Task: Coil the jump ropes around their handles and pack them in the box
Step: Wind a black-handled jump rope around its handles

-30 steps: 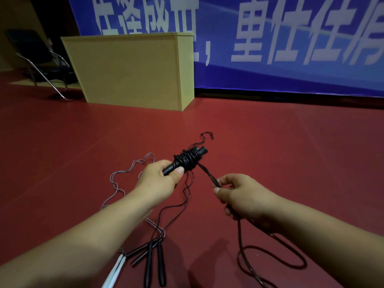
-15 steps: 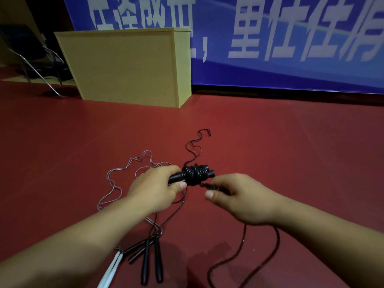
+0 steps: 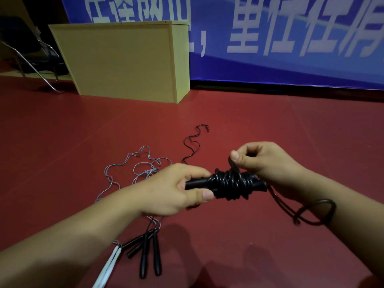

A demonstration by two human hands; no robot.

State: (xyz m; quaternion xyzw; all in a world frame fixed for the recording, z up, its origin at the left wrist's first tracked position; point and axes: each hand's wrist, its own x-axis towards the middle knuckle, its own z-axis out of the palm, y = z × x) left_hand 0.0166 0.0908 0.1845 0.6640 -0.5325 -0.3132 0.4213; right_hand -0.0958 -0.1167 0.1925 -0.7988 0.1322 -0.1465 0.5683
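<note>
Winding black cord onto paired handles.

My left hand point(image 3: 172, 188) gripped the paired black plastic handles point(image 3: 197, 182), thumb pressed on them; right of my fingers sat the glossy black cord coil point(image 3: 232, 183). Above it, my right hand point(image 3: 268, 161) pinched the loose black cord point(image 3: 233, 166).

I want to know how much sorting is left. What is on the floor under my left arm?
Under the left hand lie black handles, white handles and loose grey rope. Where the ropes join the handles is partly covered by the arm.
</note>
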